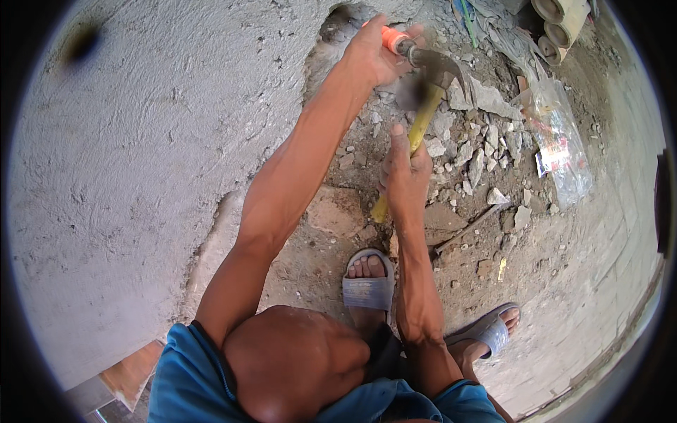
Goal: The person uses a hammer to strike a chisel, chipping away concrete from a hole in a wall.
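My left hand (374, 60) is closed around an orange-handled tool (393, 39), held against the wall at a broken-out hollow (338, 32). Its working tip is hidden, so I cannot tell its exact kind. My right hand (407, 176) grips the yellow handle of a claw hammer (426, 116), thumb lying along it. The hammer's metal head is up at the orange tool's near end, looking in contact or nearly so. The curved claw points away to the right, over the rubble.
Broken concrete rubble (476, 158) covers the ground right of my hands. A clear plastic bag (564, 148) lies beyond it, below pale cylinders (560, 28). A thin rod (472, 229) rests on the dirt. The rough grey wall (141, 176) rises at left; my sandalled feet (368, 282) are below.
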Available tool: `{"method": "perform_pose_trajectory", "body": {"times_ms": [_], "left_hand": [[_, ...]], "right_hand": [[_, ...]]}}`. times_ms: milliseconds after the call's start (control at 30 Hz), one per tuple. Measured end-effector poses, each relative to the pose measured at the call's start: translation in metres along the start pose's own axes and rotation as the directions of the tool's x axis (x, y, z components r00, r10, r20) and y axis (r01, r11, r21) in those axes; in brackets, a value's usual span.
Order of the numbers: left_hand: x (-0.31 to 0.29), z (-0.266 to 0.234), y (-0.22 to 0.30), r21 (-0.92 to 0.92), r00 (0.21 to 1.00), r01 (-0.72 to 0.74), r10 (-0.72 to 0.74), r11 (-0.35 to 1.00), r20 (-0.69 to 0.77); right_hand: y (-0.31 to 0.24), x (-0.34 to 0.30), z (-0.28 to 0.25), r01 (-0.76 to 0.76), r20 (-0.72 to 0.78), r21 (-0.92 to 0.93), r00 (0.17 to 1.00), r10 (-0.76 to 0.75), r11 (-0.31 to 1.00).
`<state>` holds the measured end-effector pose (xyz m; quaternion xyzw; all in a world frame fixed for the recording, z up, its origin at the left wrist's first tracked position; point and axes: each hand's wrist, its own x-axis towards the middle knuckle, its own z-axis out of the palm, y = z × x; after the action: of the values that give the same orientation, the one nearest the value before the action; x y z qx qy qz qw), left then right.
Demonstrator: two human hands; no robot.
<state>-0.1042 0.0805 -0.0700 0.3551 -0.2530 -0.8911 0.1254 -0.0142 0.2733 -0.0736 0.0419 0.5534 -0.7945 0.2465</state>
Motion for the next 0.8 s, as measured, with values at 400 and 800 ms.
{"method": "perform_pose_trajectory", "body": {"times_ms": [400, 800], "left_hand": [[0.012, 0.007, 0.003, 0.038, 0.992, -0.018, 0.013, 0.999, 0.123], [0.017, -0.003, 0.000, -0.107, 0.997, -0.072, 0.075, 0.992, 0.021]], "right_hand": [[-0.091, 0.022, -0.044, 0.805, -0.539, 0.328, 0.590, -0.601, 0.495], [-0.083, 0.020, -0.058, 0.299, -0.233, 0.257, 0.942, -0.242, 0.919]]}}
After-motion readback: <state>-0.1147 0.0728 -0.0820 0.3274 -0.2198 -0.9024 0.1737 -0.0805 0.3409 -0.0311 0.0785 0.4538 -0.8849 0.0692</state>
